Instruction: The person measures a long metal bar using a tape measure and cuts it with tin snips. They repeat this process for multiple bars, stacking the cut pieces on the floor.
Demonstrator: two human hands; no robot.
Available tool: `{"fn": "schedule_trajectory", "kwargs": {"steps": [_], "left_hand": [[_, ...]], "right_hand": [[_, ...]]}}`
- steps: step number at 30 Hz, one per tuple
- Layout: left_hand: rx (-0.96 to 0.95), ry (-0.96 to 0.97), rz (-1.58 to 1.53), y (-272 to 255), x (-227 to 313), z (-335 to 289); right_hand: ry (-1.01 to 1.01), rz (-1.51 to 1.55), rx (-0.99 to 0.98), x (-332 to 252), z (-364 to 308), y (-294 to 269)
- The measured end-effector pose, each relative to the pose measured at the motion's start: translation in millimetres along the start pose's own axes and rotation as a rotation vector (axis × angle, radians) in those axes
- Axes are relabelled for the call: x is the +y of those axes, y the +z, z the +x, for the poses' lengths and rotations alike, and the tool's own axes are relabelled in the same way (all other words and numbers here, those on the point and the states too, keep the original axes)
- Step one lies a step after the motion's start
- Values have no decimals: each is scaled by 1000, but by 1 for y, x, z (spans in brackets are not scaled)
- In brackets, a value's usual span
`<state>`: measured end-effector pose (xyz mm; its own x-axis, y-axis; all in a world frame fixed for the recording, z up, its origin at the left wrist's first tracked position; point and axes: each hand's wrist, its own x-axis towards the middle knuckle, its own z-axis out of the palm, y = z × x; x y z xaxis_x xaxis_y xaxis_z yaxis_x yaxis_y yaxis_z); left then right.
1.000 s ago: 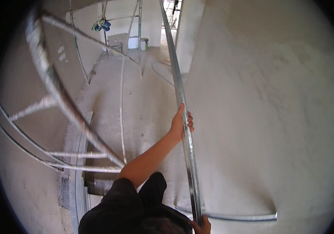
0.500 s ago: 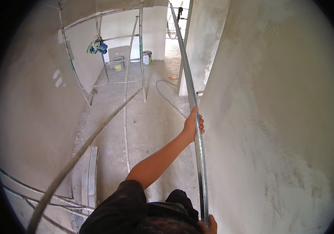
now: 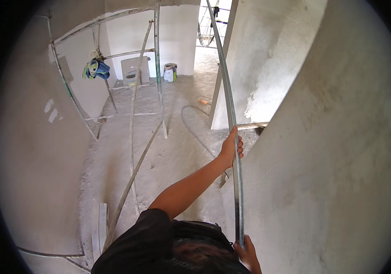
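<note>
A long, narrow metal profile [image 3: 230, 101] runs upright through the view, from beside my body to the top edge, close to the wall on the right. My left hand [image 3: 231, 148] is wrapped round it about halfway along, with the arm stretched forward. At the lower end my right hand [image 3: 248, 255] grips the same profile; part of that hand is hidden at the bottom of the view. The profile's far end passes in front of a doorway.
Scaffold frame [image 3: 158, 68] with crossing poles stands ahead on the left, a blue cloth bundle [image 3: 98, 69] tied to it. Buckets [image 3: 170, 72] sit by the far wall. A cable [image 3: 195, 132] lies across the concrete floor. Metal lengths [image 3: 100, 228] lie at lower left.
My view has moved ahead and turned, so the opening past the right wall's end shows wider. Both hands keep hold of the metal profile.
</note>
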<state>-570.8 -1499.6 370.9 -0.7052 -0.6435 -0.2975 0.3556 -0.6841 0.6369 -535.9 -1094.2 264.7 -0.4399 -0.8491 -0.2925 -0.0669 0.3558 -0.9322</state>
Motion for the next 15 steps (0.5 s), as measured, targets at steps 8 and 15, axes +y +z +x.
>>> {"fn": "schedule_trajectory", "kwargs": {"steps": [8,15], "left_hand": [[-22,-2,-25,-46,101,167],[-124,-50,-79,-73,212,317]], "right_hand": [[70,-234,202,-160,282,56],[97,-364,348,-238,455,96]]}}
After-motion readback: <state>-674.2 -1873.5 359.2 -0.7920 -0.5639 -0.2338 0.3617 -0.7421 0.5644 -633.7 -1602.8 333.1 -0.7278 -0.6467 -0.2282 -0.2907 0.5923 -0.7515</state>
